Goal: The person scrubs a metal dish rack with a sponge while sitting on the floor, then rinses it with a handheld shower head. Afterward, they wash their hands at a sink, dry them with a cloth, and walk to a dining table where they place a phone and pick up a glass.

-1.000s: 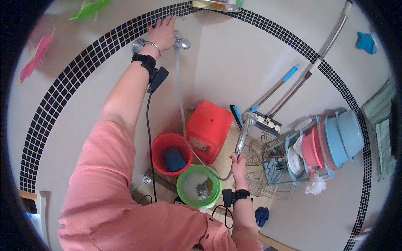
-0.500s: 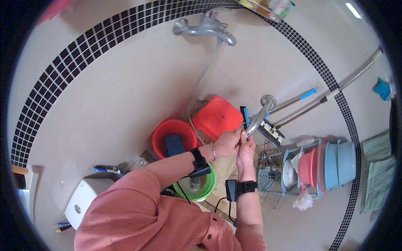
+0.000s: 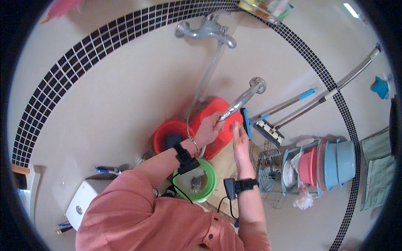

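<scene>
A chrome shower head (image 3: 240, 104) rises at a slant from my left hand (image 3: 208, 129), whose fingers wrap around the lower end of its handle. Its round head points up and to the right, toward the wall corner. Just right of the handle, apart from it, my right hand (image 3: 240, 144) is held up with fingers stretched and nothing in it. A pale hose (image 3: 208, 69) drops from the chrome wall faucet (image 3: 206, 30) and passes behind my left wrist. Below my left forearm stands a green basin (image 3: 211, 183) with cloudy water and something dark, hard to make out, in it.
Behind my hands lie a red plastic tub (image 3: 222, 140) and a red bucket (image 3: 161, 134) holding something dark. At right, a squeegee (image 3: 246, 123) and a mop (image 3: 270, 133) lean on the wall beside a wire rack (image 3: 272, 167) and stacked basins (image 3: 331, 165).
My left hand has moved left and toward me with the shower head, away from my right hand. Both hands were together on the handle; my right hand has let go and opened.
</scene>
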Available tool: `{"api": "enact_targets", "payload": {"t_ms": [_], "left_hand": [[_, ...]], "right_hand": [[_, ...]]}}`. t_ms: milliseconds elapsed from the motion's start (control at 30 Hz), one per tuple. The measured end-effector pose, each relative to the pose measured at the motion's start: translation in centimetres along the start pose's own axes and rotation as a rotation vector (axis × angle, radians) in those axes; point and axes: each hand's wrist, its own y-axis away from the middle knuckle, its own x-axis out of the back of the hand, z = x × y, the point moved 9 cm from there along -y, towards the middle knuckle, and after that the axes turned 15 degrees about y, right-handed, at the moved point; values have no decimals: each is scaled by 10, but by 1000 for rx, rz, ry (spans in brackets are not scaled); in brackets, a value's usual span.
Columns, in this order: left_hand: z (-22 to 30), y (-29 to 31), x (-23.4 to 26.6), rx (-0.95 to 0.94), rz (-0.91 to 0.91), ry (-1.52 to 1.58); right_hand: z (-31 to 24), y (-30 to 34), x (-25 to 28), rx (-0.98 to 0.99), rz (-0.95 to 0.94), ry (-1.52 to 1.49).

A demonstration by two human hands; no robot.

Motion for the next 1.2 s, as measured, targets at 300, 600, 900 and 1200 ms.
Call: {"api": "enact_targets", "payload": {"t_ms": [300,600,900,1200], "left_hand": [[113,-115,81,-311,78,-217],[145,-215,145,-358,295,-397],[137,-283,210,-234,363,-744],[119,-369,280,-234,218,-1466]], "right_hand": [[175,144,130,-452,148,62],[249,370,237,-926,511,-131],[229,528,260,-1075,866,-192],[220,499,236,-1039,873,-246]]}}
